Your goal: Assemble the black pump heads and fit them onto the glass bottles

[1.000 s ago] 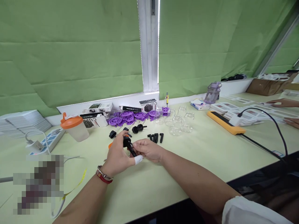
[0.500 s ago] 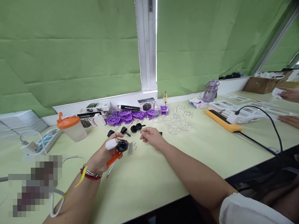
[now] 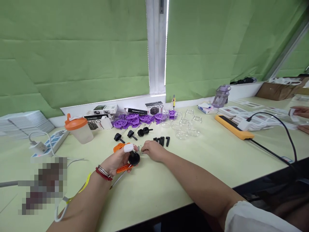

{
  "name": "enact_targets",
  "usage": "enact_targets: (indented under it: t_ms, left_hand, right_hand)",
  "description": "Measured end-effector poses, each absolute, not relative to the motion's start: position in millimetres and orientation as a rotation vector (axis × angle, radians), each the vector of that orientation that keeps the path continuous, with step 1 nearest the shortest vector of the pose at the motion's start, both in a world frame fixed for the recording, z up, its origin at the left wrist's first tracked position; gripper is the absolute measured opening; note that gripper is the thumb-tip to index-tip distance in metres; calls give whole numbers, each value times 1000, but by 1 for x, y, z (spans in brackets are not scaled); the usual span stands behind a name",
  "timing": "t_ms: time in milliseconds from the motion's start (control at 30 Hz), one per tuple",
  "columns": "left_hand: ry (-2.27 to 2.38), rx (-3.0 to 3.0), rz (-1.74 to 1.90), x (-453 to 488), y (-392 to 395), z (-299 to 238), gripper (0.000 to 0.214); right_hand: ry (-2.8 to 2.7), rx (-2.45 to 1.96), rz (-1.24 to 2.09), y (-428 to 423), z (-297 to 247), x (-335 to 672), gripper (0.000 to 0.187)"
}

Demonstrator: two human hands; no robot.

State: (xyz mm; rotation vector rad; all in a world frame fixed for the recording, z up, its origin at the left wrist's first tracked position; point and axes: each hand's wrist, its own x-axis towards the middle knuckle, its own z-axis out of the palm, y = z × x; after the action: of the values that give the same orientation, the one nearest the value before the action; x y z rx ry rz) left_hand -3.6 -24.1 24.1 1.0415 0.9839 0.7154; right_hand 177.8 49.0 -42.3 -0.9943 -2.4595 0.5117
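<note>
My left hand (image 3: pixel 118 162), its thumb wrapped in white, is closed round an orange plastic part (image 3: pixel 124 168) fitted with a black round cap (image 3: pixel 134 159). A thin metal rod (image 3: pixel 118 180) extends below that hand; whether it is attached to the part I cannot tell. My right hand (image 3: pixel 153 150) rests on the table just right of it, fingertips pinched together over small metal bits (image 3: pixel 142 152); what they grip is too small to make out. Several black elbow-shaped pieces (image 3: pixel 167 141) lie behind the right hand. Black knobs with rods (image 3: pixel 118 137) lie beyond the left hand.
Purple wheel-shaped parts (image 3: pixel 121 123), printed boxes (image 3: pixel 101 123) and clear glass jars (image 3: pixel 182 132) stand along the back. An orange-lidded cup (image 3: pixel 83 135) and a power strip (image 3: pixel 58 141) are left. A yellow-black power strip (image 3: pixel 231 126) lies right; another person's hand (image 3: pixel 300 111) is beyond.
My right hand has come down onto the small metal bits, uncovering the black elbow pieces. My left hand has turned the orange part and moved closer to the right hand.
</note>
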Motion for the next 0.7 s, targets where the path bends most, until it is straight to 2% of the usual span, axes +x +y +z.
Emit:
enact_targets:
  t_ms: [367,533,600,700]
  left_hand:
    - [988,1024,562,2,-24,19,35]
    - [979,1044,531,4,-23,17,37]
    - [978,1040,527,4,-22,16,38]
    - [996,1038,520,3,-20,13,41]
  right_hand:
    - [-2450,-1220,577,50,-35,181,3]
    - [-2394,-1209,609,43,-29,185,6]
    - [-2238,-1165,784,39,-25,186,6]
    - [-1898,-939,1296,32,-17,187,10]
